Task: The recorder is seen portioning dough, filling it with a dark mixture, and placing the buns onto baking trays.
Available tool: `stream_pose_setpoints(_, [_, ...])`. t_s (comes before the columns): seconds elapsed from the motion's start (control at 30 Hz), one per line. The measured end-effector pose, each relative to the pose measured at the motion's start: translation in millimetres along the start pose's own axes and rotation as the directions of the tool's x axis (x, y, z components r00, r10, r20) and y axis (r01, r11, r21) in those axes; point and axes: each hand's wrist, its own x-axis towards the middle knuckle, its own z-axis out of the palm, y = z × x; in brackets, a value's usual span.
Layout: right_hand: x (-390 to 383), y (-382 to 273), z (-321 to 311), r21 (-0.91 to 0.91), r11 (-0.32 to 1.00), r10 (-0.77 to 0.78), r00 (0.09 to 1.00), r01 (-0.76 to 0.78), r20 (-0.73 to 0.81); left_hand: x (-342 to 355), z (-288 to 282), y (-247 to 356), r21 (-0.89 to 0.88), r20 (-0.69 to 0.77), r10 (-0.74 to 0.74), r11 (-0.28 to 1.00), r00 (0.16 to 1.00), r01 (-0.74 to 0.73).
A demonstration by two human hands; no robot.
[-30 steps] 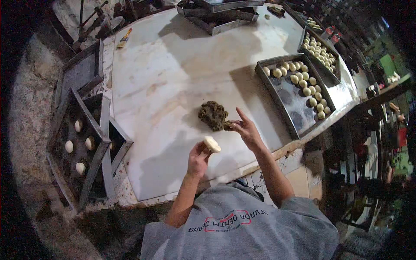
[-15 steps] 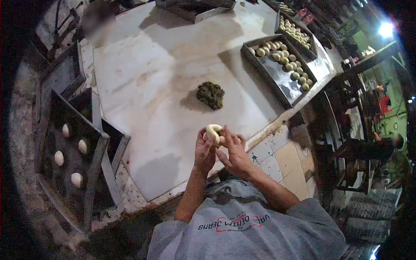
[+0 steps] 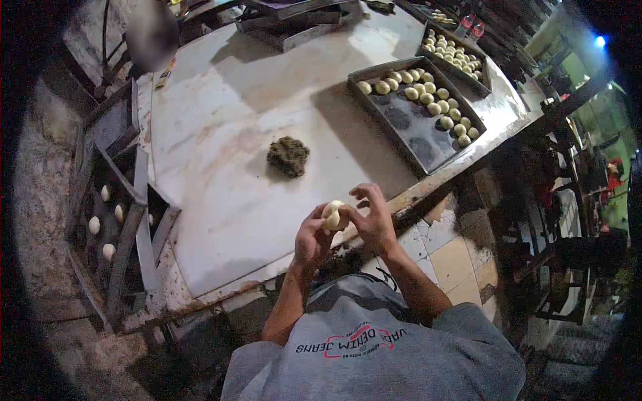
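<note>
Dough piece [image 3: 333,214] sits over the near edge of the tabletop [image 3: 221,180], cradled in the grip of the left hand [image 3: 311,240]; the right hand [image 3: 376,226] touches its right side, though whether it pinches is unclear. Light support and even pressure should avoid tears.

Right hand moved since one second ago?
Yes: the right hand went from the dark lump toward the near edge of the table, to the dough.

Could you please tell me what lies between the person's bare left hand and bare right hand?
In the head view, a pale, rounded dough piece lies there, in the left hand, with the right hand close beside it.
</note>
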Motion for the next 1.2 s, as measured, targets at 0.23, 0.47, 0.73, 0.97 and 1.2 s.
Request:
stream_pose_setpoints(0.23, [-33, 61, -42, 0.441, 0.688, 0.431, 0.813, -0.577, 0.391, 8, 27, -77, 0.425, -0.392, 0.158, 0.905, 0.906, 0.026])
stream_pose_setpoints(0.47, [-40, 59, -41, 0.236, 0.969, -0.096, 0.99, 0.068, 0.108, 11, 13, -82, 0.582, -0.366, 0.326, 0.811, 0.872, -0.059])
stream_pose_setpoints(0.73, [13, 63, 5, 0.369, 0.885, 0.166, 0.933, -0.283, 0.318, 24, 8, -45, 0.556, -0.398, 0.215, 0.83, 0.892, 0.048])
stream_pose_setpoints(0.97, [35, 69, 66, 0.214, 0.894, 0.395, 0.918, -0.393, 0.035, 30, -13, -35, 0.607, -0.271, 0.31, 0.79, 0.912, -0.088])
stream_pose_setpoints(1.2, [45, 101, 68, 0.063, 0.916, 0.401, 0.91, -0.396, -0.11, 72, -15, -35, 0.364, -0.016, 0.053, 0.93, 0.998, -0.043])
